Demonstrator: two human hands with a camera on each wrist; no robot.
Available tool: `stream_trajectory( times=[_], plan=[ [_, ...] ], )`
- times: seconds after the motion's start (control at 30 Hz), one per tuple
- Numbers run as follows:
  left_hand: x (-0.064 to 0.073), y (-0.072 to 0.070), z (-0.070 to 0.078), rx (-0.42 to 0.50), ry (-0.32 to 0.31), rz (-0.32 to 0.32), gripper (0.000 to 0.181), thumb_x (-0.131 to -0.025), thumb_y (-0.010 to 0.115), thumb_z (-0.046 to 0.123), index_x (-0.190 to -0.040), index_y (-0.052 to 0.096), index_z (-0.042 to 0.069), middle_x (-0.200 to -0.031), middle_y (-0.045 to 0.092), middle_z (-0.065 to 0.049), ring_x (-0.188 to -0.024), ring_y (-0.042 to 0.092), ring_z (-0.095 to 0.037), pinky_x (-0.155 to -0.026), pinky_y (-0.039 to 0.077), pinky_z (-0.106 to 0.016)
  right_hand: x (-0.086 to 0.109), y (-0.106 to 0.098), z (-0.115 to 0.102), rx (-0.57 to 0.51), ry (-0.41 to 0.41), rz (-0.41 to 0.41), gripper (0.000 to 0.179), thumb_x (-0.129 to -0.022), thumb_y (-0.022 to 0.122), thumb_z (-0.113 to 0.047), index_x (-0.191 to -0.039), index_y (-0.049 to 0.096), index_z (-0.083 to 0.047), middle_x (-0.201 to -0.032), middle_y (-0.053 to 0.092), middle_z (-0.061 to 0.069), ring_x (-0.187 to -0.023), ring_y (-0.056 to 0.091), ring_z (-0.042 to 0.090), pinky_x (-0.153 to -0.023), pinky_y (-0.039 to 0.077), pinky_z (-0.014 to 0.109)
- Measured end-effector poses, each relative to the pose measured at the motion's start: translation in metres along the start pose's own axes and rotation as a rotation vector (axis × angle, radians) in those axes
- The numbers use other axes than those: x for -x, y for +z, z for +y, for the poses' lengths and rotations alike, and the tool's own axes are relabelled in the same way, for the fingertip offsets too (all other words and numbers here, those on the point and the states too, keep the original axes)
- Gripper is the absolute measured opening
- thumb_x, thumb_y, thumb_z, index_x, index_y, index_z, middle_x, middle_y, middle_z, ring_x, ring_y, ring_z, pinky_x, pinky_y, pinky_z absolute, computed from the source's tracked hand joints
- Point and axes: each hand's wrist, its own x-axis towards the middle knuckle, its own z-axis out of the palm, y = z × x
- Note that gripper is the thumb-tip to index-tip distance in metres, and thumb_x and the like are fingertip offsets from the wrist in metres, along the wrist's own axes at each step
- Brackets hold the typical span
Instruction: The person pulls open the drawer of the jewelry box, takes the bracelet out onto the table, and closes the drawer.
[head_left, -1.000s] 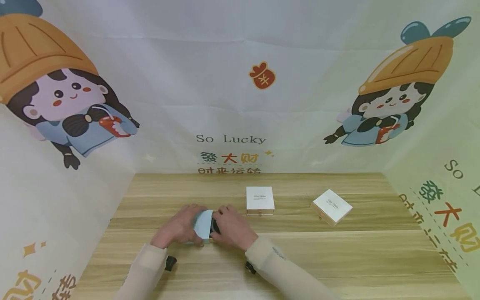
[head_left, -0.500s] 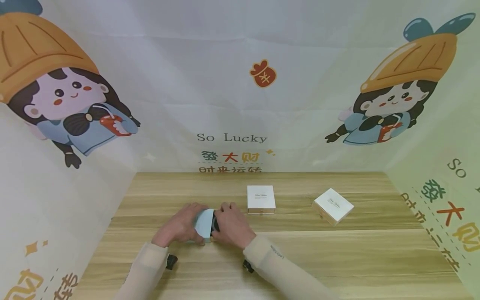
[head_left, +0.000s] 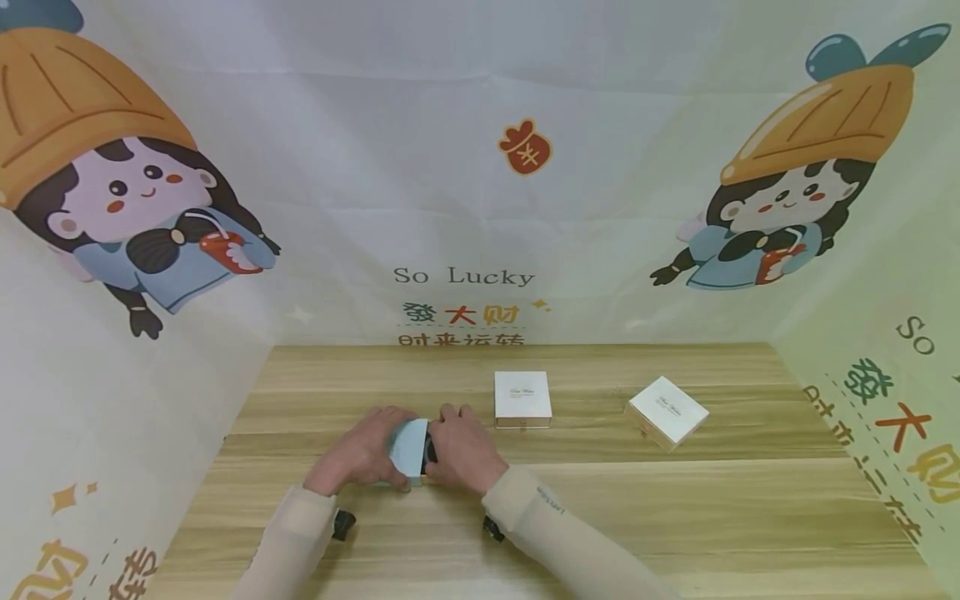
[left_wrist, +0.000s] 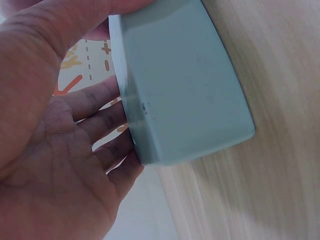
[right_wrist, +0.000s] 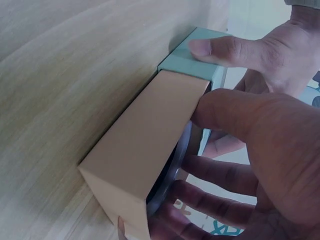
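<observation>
Low on the tabletop lies a gift box with a pale blue-green sleeve (head_left: 407,450) and a peach-tan drawer (right_wrist: 145,120) that sticks out of it. Inside the drawer sits a dark round thing (head_left: 429,450) with a smooth rim; its kind is mostly hidden. My left hand (head_left: 366,442) grips the sleeve, thumb on the near side and fingers along the far side, as the left wrist view shows. My right hand (head_left: 465,450) holds the drawer from above, its thumb at the near wall's edge close to the sleeve and its fingers over the round thing towards the far side.
Two closed white boxes stand behind to the right: a square-set white box (head_left: 522,398) and an angled white box (head_left: 670,410). Small black wrist cameras, the left camera (head_left: 343,525) and the right camera (head_left: 492,528), hang under the sleeves. A printed cloth (head_left: 480,208) walls the table.
My right hand and forearm have shifted slightly left, towards the sleeve. The left hand keeps its grip, and the two white boxes stay put.
</observation>
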Motion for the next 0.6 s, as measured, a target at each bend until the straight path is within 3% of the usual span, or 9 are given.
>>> stream_trajectory(
  times=[0.23, 0.6],
  plan=[
    [-0.0002, 0.0016, -0.0012, 0.005, -0.004, 0.002, 0.095, -0.056, 0.100, 0.017, -0.140, 0.058, 0.014, -0.136, 0.062, -0.005, -0.119, 0.055, -0.026, -0.099, 0.051, -0.049, 0.0018, 0.0010, -0.0058, 0.006, 0.039, -0.013, 0.051, -0.083, 0.082, -0.043, -0.120, 0.072, -0.008, -0.112, 0.065, 0.005, -0.096, 0.058, 0.023, -0.073, 0.058, 0.029],
    [-0.0006, 0.0028, -0.0019, 0.023, -0.020, 0.010, 0.094, -0.054, 0.101, 0.017, -0.138, 0.059, 0.015, -0.132, 0.063, -0.004, -0.119, 0.055, -0.026, -0.101, 0.051, -0.050, -0.0030, -0.0013, -0.0011, 0.045, -0.056, -0.016, 0.045, -0.083, 0.082, -0.040, -0.112, 0.072, -0.007, -0.107, 0.067, 0.003, -0.089, 0.054, 0.016, -0.080, 0.049, 0.026]
  ],
)
